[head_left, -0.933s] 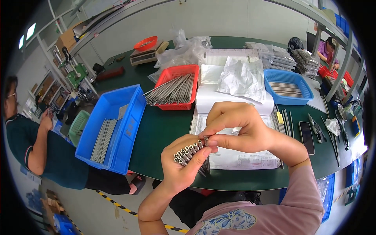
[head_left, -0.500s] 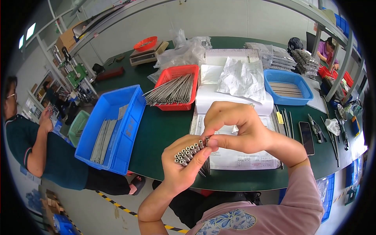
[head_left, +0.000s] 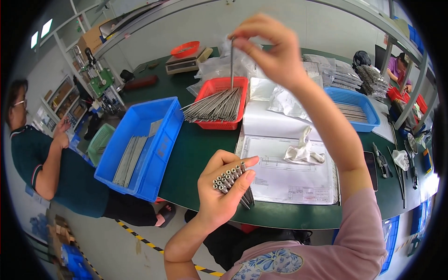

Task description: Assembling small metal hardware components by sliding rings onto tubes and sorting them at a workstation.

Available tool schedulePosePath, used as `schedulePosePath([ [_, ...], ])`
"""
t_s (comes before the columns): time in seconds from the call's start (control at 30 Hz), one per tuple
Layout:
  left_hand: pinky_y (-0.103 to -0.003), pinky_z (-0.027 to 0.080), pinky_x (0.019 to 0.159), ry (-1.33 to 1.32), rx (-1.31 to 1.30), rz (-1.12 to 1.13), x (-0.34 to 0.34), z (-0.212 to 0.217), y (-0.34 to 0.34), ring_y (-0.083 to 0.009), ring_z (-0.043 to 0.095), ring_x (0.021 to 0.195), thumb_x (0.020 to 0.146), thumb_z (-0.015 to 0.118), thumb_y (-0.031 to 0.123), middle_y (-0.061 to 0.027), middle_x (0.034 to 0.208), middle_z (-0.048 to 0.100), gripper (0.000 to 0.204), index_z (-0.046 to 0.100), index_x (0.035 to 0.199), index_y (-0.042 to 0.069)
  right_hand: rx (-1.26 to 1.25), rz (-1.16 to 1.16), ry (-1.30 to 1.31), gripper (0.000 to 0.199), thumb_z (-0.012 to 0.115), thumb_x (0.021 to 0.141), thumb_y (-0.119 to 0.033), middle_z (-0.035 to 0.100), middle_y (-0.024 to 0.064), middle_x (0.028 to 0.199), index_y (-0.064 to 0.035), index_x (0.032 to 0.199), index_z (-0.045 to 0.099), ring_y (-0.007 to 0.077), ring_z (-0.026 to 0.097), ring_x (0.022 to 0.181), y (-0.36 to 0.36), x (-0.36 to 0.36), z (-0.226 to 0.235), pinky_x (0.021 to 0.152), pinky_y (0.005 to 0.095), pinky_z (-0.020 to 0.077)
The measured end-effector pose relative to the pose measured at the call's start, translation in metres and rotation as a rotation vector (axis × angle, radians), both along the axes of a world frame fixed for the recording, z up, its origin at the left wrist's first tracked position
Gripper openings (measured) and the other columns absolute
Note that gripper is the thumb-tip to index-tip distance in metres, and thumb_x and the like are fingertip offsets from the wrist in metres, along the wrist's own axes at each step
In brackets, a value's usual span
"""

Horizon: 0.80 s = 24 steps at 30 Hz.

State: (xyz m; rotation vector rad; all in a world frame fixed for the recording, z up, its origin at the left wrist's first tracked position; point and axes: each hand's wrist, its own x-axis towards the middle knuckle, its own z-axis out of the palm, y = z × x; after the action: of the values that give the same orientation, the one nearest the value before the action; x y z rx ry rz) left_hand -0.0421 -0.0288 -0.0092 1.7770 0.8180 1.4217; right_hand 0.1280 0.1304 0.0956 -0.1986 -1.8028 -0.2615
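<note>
My left hand [head_left: 215,193] is closed around a bundle of thin metal rods [head_left: 228,179], their hollow round ends facing up and their shafts slanting down below the fingers. Raised high over the table, my right hand [head_left: 273,49] pinches the top of a single metal rod [head_left: 232,65], which hangs upright. Its lower end meets the pile of metal rods [head_left: 217,107] in the red basket [head_left: 226,125]; whether it touches them I cannot tell. Under and beside my hands lies a printed drawing sheet [head_left: 280,184] with a crumpled white glove [head_left: 305,151] on it.
A blue bin [head_left: 144,191] with grey rods stands left, a light blue basket [head_left: 361,126] with rods right. Behind are a scale [head_left: 184,63] with an orange bowl [head_left: 185,49] and plastic bags. A phone [head_left: 370,170] and tools lie right. One co-worker stands left; another sits far right.
My right hand has left the bundle in my left hand and risen to above the red basket, now holding one rod upright. The left hand still grips the bundle. The view has shifted slightly.
</note>
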Motion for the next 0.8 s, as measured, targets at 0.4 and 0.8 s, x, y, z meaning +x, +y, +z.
schedulePosePath([
  [0.4, -0.022, 0.038, 0.06, -0.013, 0.096, -0.055, 0.007, -0.006, -0.008, -0.0079, 0.046, 0.07, 0.079, 0.062, 0.005, -0.0017, 0.081, 0.048, 0.023, 0.065, 0.102, 0.001, 0.027, -0.387, -0.396, 0.014, 0.063, 0.067, -0.003, 0.057, 0.005, 0.076, -0.0067, 0.08, 0.063, 0.0245, 0.056, 0.068, 0.031, -0.027, -0.13, 0.06, 0.0357, 0.0432],
  [0.8, -0.02, 0.038, 0.061, 0.016, 0.04, 0.013, 0.0, 0.0, 0.003, -0.0071, 0.048, 0.069, 0.077, 0.064, 0.003, -0.002, 0.082, 0.051, 0.021, 0.065, 0.097, -0.003, -0.902, 0.367, 0.168, 0.023, 0.06, 0.082, -0.003, 0.061, 0.0061, 0.081, 0.0024, 0.105, 0.056, 0.012, 0.059, 0.076, -0.067, -0.002, -0.067, 0.069, 0.0241, 0.0486],
])
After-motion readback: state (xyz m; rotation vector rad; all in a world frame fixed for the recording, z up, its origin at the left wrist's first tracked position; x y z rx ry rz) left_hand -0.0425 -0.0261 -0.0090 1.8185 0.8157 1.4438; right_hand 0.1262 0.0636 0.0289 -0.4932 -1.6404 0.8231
